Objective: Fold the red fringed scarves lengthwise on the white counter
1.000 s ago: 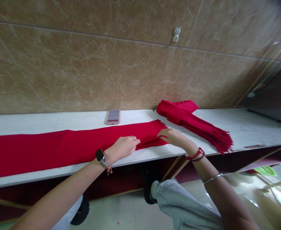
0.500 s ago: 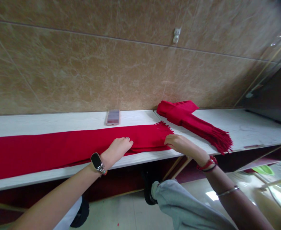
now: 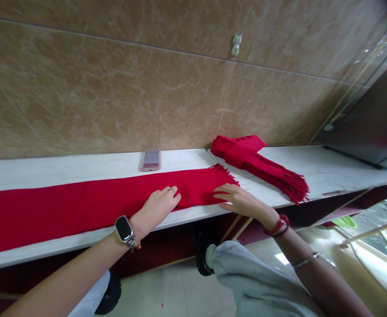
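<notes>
Long red scarf (image 3: 64, 204), left end offscreen

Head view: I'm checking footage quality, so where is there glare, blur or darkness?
Head view: bright glare on the floor at lower right; phone pixelated; extreme upper-right corner dark and blurred; space under the white shelf shadowed; long red scarf showing little weave.

Near the front edge of the white, faintly grained counter (image 3: 107, 165), the long scarf (image 3: 64, 207) is plain red, likewise the folded scarf (image 3: 266, 171); the wall (image 3: 114, 88) is pale-veined brown.
</notes>
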A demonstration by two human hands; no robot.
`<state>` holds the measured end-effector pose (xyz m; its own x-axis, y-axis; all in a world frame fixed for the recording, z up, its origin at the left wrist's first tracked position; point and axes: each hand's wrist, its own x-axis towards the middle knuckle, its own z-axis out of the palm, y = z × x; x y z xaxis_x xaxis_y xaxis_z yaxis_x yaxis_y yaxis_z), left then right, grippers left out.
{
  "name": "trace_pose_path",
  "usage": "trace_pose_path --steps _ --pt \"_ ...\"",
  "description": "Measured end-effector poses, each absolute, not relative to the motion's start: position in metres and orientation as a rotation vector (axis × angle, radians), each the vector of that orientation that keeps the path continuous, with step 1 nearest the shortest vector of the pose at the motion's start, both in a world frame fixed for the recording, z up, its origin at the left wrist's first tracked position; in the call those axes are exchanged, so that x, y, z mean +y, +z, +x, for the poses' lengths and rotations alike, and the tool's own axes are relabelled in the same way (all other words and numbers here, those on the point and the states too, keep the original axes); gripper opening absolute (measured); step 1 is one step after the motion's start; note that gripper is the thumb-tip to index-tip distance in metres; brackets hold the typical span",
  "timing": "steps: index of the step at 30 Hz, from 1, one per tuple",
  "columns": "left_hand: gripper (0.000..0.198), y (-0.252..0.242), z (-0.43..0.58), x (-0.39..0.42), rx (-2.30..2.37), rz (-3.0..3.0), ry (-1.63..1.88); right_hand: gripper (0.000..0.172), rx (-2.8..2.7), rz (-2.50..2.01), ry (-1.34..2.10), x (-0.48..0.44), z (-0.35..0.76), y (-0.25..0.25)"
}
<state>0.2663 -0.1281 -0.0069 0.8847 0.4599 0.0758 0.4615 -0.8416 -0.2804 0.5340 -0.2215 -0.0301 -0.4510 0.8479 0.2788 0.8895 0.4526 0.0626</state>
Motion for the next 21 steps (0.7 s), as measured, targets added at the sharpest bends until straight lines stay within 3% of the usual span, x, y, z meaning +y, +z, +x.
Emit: trace_pose_path --steps 9,15,21 --pt "0.026 -0.007 0.265 -0.119 -0.578 -2.835 -0.141 0.032 -2.428 -1.545 -0.541 -0.225 0.537 -0.038" --pt "0.028 -0.005 0.264 -0.116 -0.596 -2.846 -0.180 0.026 -2.420 -1.481 -0.680 -0.220 0.529 -0.039" --pt "0.028 -0.008 0.262 -0.113 -0.575 -2.851 -0.233 0.022 -2.358 -1.446 -0.617 -0.212 0.534 -0.039"
